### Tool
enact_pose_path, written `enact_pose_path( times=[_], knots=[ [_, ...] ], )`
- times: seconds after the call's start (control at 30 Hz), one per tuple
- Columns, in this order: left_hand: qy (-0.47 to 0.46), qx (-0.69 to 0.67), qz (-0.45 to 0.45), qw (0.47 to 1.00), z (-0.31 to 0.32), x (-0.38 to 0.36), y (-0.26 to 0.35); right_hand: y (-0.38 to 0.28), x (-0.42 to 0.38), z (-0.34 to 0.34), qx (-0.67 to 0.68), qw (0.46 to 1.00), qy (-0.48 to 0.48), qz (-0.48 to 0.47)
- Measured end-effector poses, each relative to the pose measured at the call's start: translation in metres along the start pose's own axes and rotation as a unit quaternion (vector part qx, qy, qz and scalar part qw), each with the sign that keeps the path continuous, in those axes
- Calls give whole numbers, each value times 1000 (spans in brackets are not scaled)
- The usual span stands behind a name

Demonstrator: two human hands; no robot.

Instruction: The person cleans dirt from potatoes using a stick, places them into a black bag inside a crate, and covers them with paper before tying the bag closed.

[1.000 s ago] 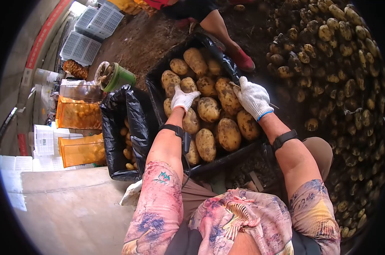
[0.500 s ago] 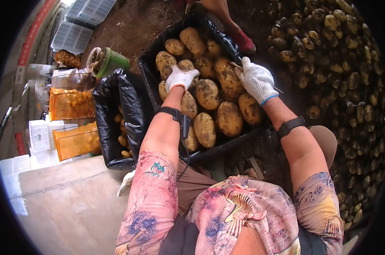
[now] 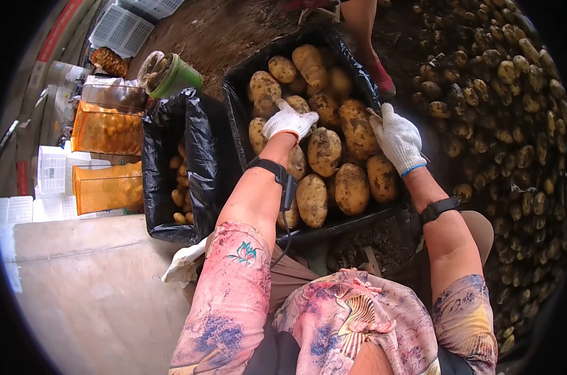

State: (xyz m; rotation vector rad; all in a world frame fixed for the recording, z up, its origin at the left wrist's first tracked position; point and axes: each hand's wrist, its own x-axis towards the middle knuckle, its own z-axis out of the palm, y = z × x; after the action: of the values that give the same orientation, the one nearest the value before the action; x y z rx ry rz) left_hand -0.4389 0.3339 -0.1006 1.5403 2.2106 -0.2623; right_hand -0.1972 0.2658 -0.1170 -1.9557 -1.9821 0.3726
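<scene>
My left hand (image 3: pixel 289 120), in a white knit glove, has its thumb and fingers about a potato (image 3: pixel 297 103). That potato lies among several large, soil-streaked potatoes in a crate (image 3: pixel 330 232) lined with black plastic. At the crate's right side, my right hand (image 3: pixel 398 139), gloved too, is closed round a thin tool. The tool's narrow tip (image 3: pixel 374 113) shows by the thumb, and a slim metal end sticks out near the wrist. The palm hides the rest. Closest to this hand is a long potato (image 3: pixel 358 129).
A second black-lined crate (image 3: pixel 202 156) with small potatoes stands left. Beyond it are a green bucket (image 3: pixel 182 78), orange mesh bags (image 3: pixel 108 187) and white plastic crates (image 3: pixel 121 30). Potatoes (image 3: pixel 483 94) cover the ground at right. Another person's foot (image 3: pixel 381 78) is beside the crate's far right corner.
The view has shifted, so the crate and both hands sit farther right and slightly lower. Both hands keep nearly the same places over the potatoes. The other person's leg has shifted slightly.
</scene>
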Motion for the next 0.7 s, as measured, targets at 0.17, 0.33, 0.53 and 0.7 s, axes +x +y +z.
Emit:
enact_pose_path(
  times=[0.17,0.33,0.53,0.7],
  knots=[
    [-19,9,36,999,-1,-2,-1,3,4,2,-13,1000,5,1],
    [4,-19,52,998,9,-1,2,1,4,1,-10,1000,11,4],
    [10,-22,40,999,-2,-4,1,2,2,2,-13,1000,23,-8],
    [251,57,64,964,-21,12,-13,0,2,-2,-8,1000,17,-3]
  ],
)
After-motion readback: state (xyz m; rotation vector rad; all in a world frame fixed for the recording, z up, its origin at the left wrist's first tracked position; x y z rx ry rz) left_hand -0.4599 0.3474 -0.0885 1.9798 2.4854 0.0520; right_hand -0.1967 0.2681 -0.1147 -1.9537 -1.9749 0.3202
